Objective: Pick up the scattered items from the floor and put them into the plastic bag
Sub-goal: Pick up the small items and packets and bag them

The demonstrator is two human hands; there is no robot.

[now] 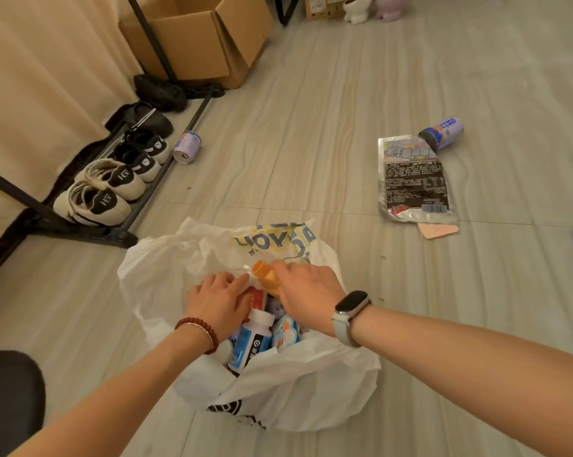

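While my right hand (306,290) closes around an orange bottle (264,274) over the mouth of the bag (298,387), my left hand (217,300) pinches the bag's white rim, fingers curled. The bag sits on the floor (311,143) toward its near edge, already holding a white-capped bottle (254,338) and other packets. Still on the floor: a can (187,147) by the shoe rack (120,225) at left, and a foil pouch (413,179) with a second can (441,133) touching its far corner at right.

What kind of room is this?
Probably a room at home: pairs of cream and black shoes sit on a low black metal rack, beside an open brown cardboard box, on pale wood-look floor tiles.
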